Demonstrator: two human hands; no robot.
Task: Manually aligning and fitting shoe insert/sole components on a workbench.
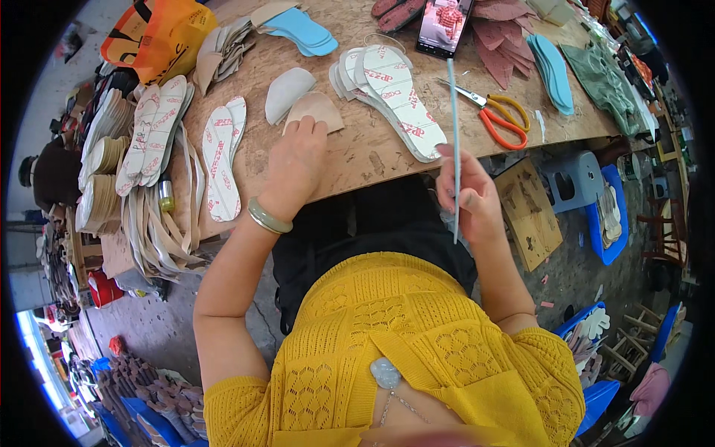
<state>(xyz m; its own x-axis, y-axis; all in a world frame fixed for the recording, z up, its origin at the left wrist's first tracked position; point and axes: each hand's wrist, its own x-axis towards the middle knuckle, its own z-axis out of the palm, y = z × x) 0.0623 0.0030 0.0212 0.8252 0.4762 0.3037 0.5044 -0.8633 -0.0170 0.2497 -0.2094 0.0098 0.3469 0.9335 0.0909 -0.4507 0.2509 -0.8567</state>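
Head view: left hand point(296, 160) on tan piece point(317, 107), grip unclear; right hand point(475, 195) grasping pale stick point(452, 104).

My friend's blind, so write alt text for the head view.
A person's left hand touches a beige, curved flat piece on a brown wooden bench; the right hand holds a thin, pale-blue stick. White, red-printed insole shapes and scissors with red and yellow handles lie nearby.

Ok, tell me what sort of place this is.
Probably a shoemaking workshop: white foot-shaped insoles and light-blue foot-shaped pieces lie in stacks on a worn wooden workbench, along with a pair of scissors.
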